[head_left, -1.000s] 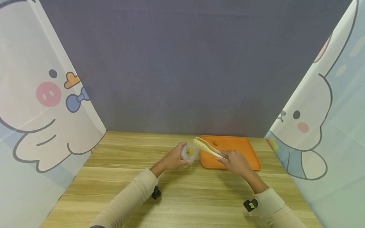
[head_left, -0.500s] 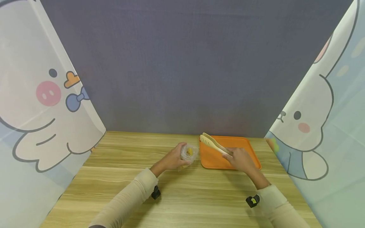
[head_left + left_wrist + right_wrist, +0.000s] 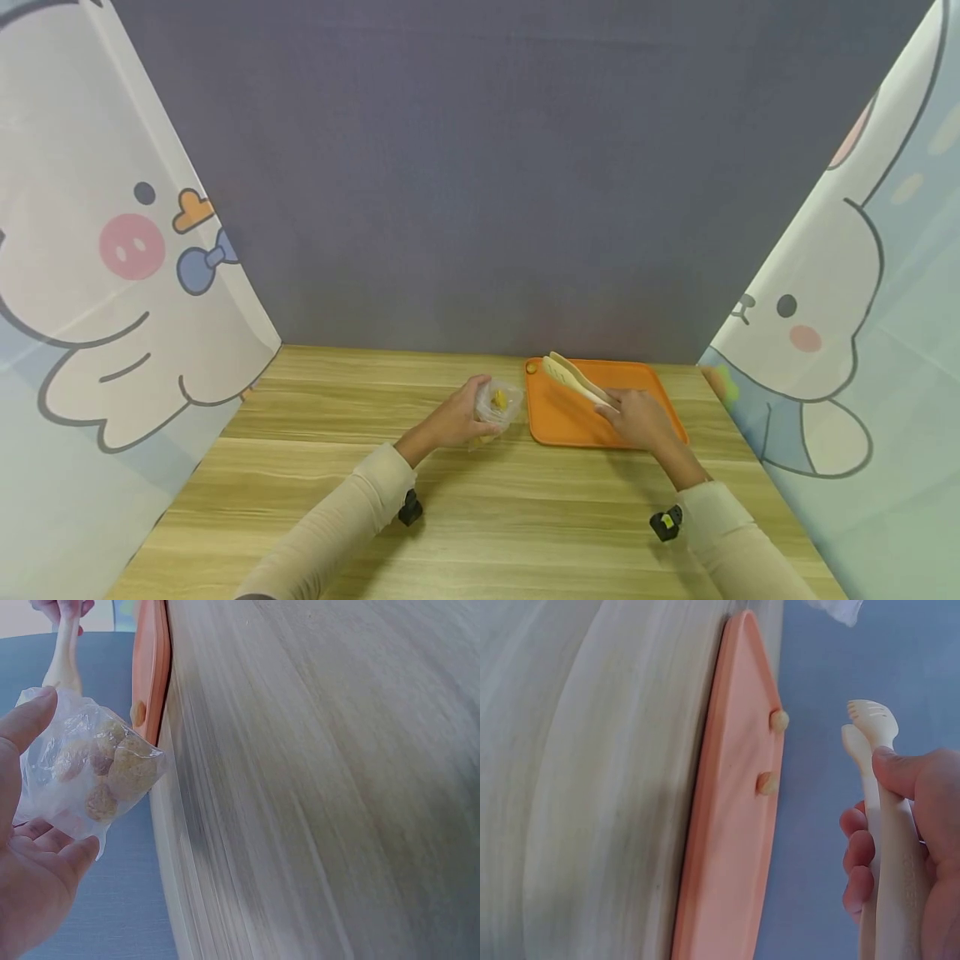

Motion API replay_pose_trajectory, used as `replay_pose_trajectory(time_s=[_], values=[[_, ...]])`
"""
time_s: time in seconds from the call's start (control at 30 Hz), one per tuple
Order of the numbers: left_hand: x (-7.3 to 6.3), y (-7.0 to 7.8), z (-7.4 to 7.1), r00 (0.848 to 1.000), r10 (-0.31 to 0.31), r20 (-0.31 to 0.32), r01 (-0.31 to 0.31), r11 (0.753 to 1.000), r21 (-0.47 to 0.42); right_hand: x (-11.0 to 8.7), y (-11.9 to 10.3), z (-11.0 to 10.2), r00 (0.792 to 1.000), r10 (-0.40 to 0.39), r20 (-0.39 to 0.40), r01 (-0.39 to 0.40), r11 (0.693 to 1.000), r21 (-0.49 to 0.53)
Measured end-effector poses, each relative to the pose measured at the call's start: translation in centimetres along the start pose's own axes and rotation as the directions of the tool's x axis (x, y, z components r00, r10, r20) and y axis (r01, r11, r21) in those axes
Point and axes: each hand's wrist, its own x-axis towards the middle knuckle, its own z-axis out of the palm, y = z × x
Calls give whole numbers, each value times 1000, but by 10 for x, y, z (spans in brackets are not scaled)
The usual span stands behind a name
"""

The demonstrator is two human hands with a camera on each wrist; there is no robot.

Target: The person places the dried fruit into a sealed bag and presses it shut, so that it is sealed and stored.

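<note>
You seem to be partway through shifting nuts with tongs, between bag and tray; which way they travel can't be told from here. In the head view, your right hand, right of centre, grips the cream tongs, their heads held close together above the orange tray; the right wrist view shows nothing between them. Left of the tray, the thumb and fingers of your left hand hold the clear bag.

Two nuts lie in the tray: one nut at its far edge, another nut lower in the right wrist view. Your next pick-up would call for spreading the tips and squeezing gently, since round nuts could roll.

The bag is thin, crinkled film, so it could sag; the lumps in it look rough and brown. The tongs look like smooth plastic, one head slotted. The tray is flat, with rounded corners and a low rim, on a wood-grained table.
</note>
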Motion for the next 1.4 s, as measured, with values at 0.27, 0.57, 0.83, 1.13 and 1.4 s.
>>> replay_pose_trajectory(time_s=[0.27,0.57,0.83,1.13,1.4], values=[[0,0,0,1000,13,-2,-13,1000,4,3,12,6,999,36,-16,-37,998,-58],[0,0,0,1000,13,-5,-13,1000,11,5,25,11,998,56,-3,-56,994,-95],[0,1,0,1000,12,-7,-12,1000,15,3,31,16,998,54,31,-50,991,-123],[1,0,1,1000,19,-10,-19,1000,18,5,37,22,996,70,57,-60,984,-171],[1,0,2,1000,12,-11,-12,999,30,8,39,25,992,95,78,-81,982,-168]])
